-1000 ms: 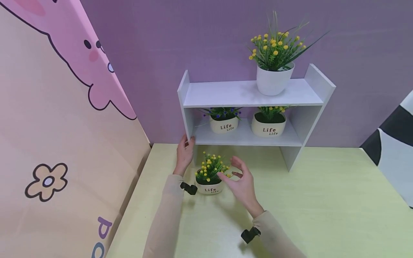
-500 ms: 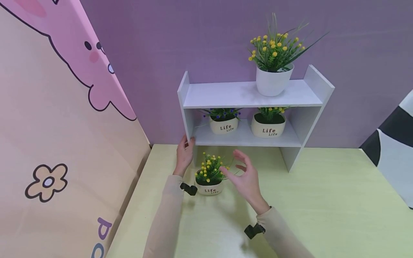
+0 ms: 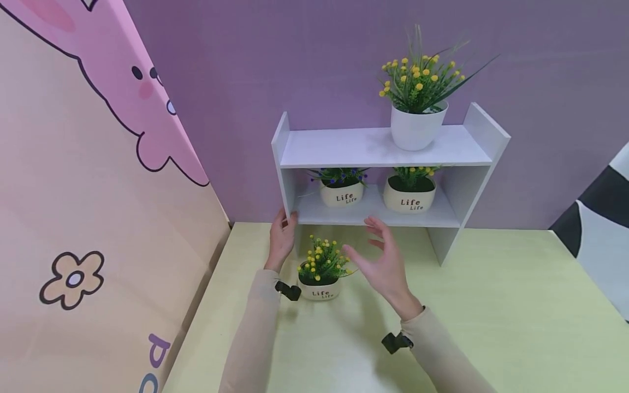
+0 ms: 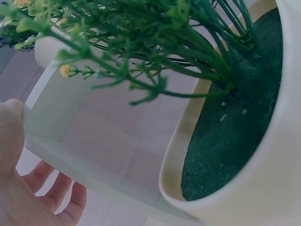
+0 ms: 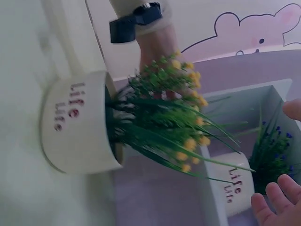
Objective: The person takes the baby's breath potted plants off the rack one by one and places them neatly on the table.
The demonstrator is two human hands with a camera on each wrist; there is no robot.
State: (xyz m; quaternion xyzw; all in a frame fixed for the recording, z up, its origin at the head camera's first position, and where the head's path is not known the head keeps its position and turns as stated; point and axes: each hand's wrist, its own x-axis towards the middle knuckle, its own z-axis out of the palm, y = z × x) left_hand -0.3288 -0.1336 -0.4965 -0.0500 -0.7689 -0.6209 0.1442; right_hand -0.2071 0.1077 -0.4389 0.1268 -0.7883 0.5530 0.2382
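Note:
A white two-tier shelf [image 3: 344,150] stands against the purple wall. At its lower left edge my left hand [image 3: 282,240] grips the side panel, thumb on one face and fingers [image 4: 56,188] on the other. On the table in front of the shelf is a cream "Life" flowerpot [image 3: 319,292] with yellow flowers [image 3: 321,259]. To the right of that pot my right hand [image 3: 385,267] hovers, holding nothing, its thumb and fingers spread apart. In the right wrist view the fingers [image 5: 277,200] appear in front of the shelf.
On the middle board sit a pot with blue flowers [image 3: 342,194] and a pot with yellow flowers [image 3: 410,196]. A taller white pot [image 3: 417,128] stands on the top board. A cartoon-printed wall [image 3: 98,218] borders the pale table [image 3: 516,305] on the left.
My right hand has moved right and slightly up, away from the front pot's flowers. My left hand keeps its grip on the shelf panel. The pots have stayed in place.

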